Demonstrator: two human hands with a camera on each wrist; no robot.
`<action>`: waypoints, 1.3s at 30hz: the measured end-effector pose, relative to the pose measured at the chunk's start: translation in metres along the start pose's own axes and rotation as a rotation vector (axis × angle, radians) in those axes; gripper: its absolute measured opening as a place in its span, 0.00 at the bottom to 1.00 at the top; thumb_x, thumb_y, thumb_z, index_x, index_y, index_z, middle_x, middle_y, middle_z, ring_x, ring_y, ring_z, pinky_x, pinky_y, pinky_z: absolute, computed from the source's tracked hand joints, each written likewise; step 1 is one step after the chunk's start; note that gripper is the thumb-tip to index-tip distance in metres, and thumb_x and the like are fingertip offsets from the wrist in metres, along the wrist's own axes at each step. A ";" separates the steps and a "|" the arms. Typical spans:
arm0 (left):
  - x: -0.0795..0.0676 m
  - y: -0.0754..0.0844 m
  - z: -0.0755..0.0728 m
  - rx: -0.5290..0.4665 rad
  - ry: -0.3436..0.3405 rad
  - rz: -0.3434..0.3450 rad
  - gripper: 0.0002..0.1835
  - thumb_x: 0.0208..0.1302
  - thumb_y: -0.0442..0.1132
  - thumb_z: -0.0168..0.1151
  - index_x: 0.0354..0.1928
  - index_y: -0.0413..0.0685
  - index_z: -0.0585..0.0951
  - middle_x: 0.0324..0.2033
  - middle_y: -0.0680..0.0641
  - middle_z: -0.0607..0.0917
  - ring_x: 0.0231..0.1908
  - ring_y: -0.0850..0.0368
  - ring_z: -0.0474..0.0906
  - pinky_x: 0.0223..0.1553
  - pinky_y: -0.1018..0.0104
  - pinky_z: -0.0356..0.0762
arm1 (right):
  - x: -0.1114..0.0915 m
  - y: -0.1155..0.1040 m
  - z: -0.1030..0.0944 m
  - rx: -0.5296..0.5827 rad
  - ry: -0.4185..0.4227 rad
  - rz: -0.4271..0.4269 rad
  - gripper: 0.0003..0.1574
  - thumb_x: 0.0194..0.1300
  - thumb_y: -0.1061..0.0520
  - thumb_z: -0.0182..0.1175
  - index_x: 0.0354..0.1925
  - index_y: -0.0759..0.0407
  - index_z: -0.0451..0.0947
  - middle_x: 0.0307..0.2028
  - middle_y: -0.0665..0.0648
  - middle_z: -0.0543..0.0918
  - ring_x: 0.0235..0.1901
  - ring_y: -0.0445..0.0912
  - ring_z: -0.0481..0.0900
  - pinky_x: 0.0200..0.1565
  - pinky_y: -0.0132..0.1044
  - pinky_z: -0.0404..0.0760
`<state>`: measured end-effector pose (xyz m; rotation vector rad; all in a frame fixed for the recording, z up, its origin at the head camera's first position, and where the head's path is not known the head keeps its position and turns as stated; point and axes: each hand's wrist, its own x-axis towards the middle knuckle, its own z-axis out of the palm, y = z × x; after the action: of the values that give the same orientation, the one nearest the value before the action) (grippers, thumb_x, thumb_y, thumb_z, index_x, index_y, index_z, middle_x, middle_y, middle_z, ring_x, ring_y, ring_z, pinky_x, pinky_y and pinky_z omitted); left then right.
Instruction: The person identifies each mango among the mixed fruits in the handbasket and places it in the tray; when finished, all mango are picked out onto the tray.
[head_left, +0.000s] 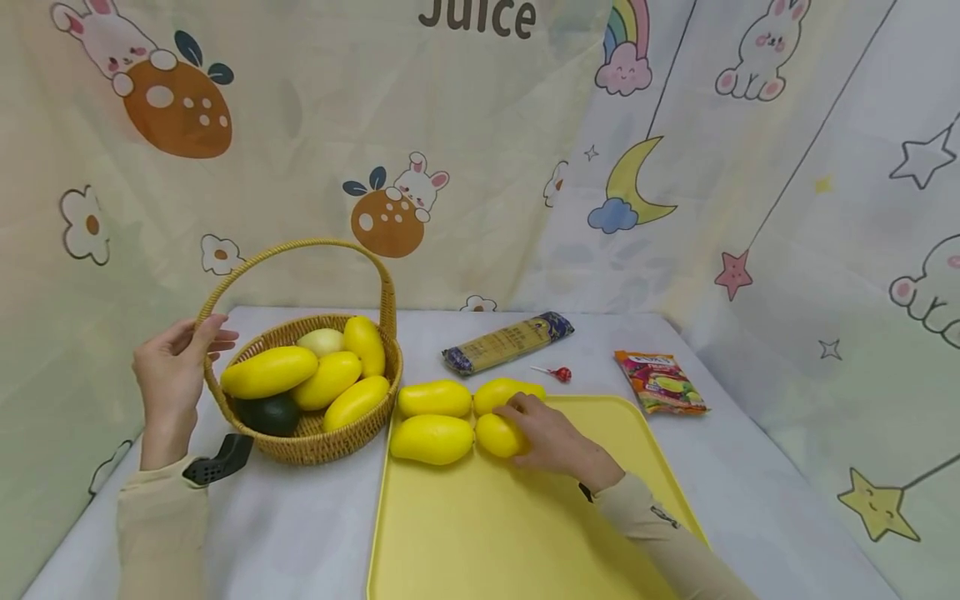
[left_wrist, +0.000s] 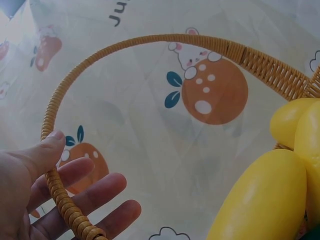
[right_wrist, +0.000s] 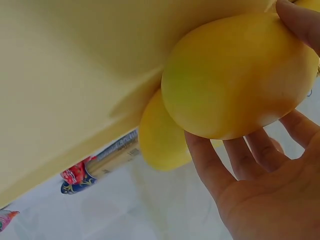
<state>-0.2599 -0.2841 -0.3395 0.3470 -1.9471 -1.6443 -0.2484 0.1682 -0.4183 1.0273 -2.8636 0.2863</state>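
My left hand (head_left: 171, 371) holds the handle (left_wrist: 59, 192) of a wicker basket (head_left: 307, 450), thumb on one side and loosely bent fingers on the other. Inside the basket lie several yellow mangoes (head_left: 270, 372), a paler yellowish fruit (head_left: 321, 341) and a dark green avocado (head_left: 267, 414). At the yellow tray (head_left: 510, 525), my right hand (head_left: 553, 437) grips a mango (right_wrist: 230, 75), its fingers along one side and the thumb across the other. Three more mangoes are grouped beside it at the tray's far left corner, one of them (head_left: 431, 439) nearest the basket.
Behind the tray lie a long pack (head_left: 508, 343) with a blue end, which looks like noodles, and a red lollipop (head_left: 559, 374). A colourful candy bag (head_left: 660, 383) rests right of the tray on the white table (head_left: 300, 533). Printed curtains (head_left: 480, 167) enclose the table.
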 end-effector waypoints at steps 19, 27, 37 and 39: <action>-0.001 0.002 -0.001 -0.029 -0.007 -0.020 0.18 0.62 0.49 0.63 0.49 0.46 0.84 0.23 0.65 0.84 0.28 0.70 0.80 0.35 0.83 0.74 | -0.002 0.000 -0.002 0.023 0.020 -0.009 0.44 0.49 0.45 0.75 0.61 0.57 0.71 0.51 0.57 0.72 0.47 0.47 0.72 0.52 0.45 0.77; -0.002 0.002 -0.001 -0.028 -0.006 -0.027 0.18 0.62 0.50 0.63 0.49 0.46 0.84 0.23 0.65 0.83 0.28 0.70 0.80 0.35 0.83 0.74 | 0.001 -0.001 -0.010 0.012 0.040 -0.021 0.40 0.52 0.43 0.73 0.59 0.56 0.73 0.49 0.56 0.73 0.45 0.46 0.73 0.49 0.44 0.78; -0.001 0.001 -0.001 -0.024 -0.004 -0.019 0.18 0.63 0.49 0.63 0.49 0.46 0.84 0.23 0.65 0.83 0.28 0.70 0.80 0.36 0.82 0.74 | 0.023 -0.009 -0.020 0.001 0.024 -0.039 0.35 0.59 0.44 0.68 0.60 0.57 0.72 0.51 0.57 0.73 0.45 0.47 0.74 0.46 0.42 0.79; -0.001 0.001 -0.001 -0.026 -0.003 -0.016 0.18 0.63 0.49 0.63 0.48 0.46 0.84 0.23 0.65 0.83 0.28 0.70 0.80 0.36 0.82 0.74 | 0.034 -0.012 -0.024 -0.002 0.028 -0.055 0.35 0.59 0.44 0.67 0.61 0.56 0.72 0.52 0.57 0.74 0.46 0.48 0.74 0.47 0.41 0.79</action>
<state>-0.2584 -0.2844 -0.3388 0.3508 -1.9282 -1.6791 -0.2663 0.1431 -0.3881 1.0912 -2.8045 0.2910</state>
